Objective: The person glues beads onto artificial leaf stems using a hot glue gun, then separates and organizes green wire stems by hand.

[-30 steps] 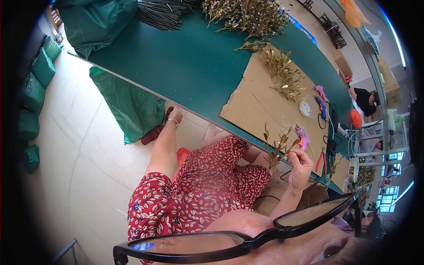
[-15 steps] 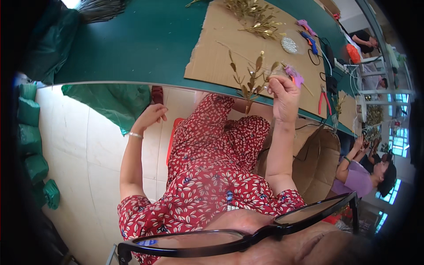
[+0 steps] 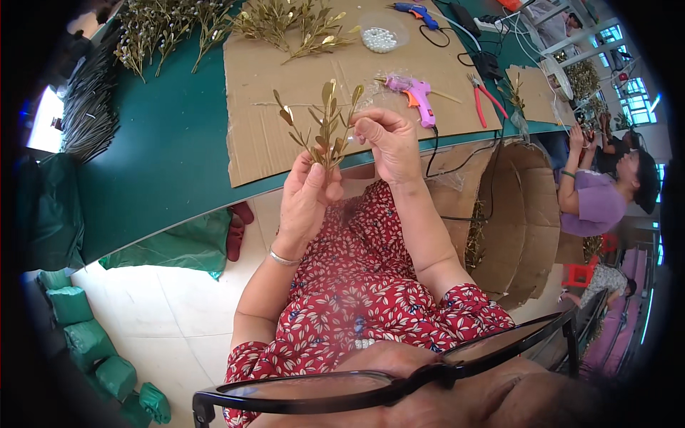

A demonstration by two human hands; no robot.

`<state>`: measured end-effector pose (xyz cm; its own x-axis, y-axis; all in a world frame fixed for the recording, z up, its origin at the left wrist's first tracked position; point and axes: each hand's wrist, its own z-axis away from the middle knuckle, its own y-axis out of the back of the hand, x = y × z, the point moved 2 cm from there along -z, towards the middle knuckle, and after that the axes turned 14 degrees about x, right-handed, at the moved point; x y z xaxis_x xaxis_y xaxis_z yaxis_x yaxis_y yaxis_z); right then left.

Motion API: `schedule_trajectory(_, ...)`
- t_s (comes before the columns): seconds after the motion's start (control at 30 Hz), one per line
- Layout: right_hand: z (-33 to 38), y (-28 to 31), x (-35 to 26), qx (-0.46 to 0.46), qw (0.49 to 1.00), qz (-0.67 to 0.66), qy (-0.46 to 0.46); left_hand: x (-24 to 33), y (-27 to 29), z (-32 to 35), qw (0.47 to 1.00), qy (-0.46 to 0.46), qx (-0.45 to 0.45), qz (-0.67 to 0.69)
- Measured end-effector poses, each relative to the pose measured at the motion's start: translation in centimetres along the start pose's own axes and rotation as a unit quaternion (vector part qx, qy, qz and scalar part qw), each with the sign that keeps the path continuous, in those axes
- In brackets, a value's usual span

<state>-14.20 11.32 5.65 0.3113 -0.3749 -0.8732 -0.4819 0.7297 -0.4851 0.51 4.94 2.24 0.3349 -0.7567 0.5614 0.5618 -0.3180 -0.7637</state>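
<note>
Left hand [image 3: 305, 194]: newly closed around gold-leafed sprig [image 3: 330, 130] base; now supports it.
Right hand [image 3: 391, 146]: fingertips pinched beside sprig; contents indeterminable.

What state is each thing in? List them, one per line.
Sprig: held
Left hand: closed on sprig's base
Right hand: pinched, at sprig's edge
Pink glue gun: lying on its side
Blue glue gun: lying down
Pliers: handles spread
Dish: holding beads
Box: open

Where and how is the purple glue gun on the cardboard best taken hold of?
Likely by its handle, from the near side: the purple glue gun lies flat, that handle angled nearward and slightly right, while its nozzle points left, away from that approach.
</note>
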Motion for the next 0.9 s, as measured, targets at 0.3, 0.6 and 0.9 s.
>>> schedule_trajectory(0.3,1.3,1.6,-0.2,-0.049,0.997,-0.030,-0.056,0.7,0.8,-0.2,0.994,-0.089,0.018,-0.065)
schedule_trajectory(0.6,2.2,1.4,0.5,-0.062,0.997,0.017,-0.041,0.2,0.7,-0.5,0.991,-0.112,0.001,-0.079)
schedule_trajectory(0.9,2.8,1.0,0.6,-0.051,0.997,0.050,-0.038,0.0,1.6,-0.5,0.987,-0.116,0.000,-0.107)
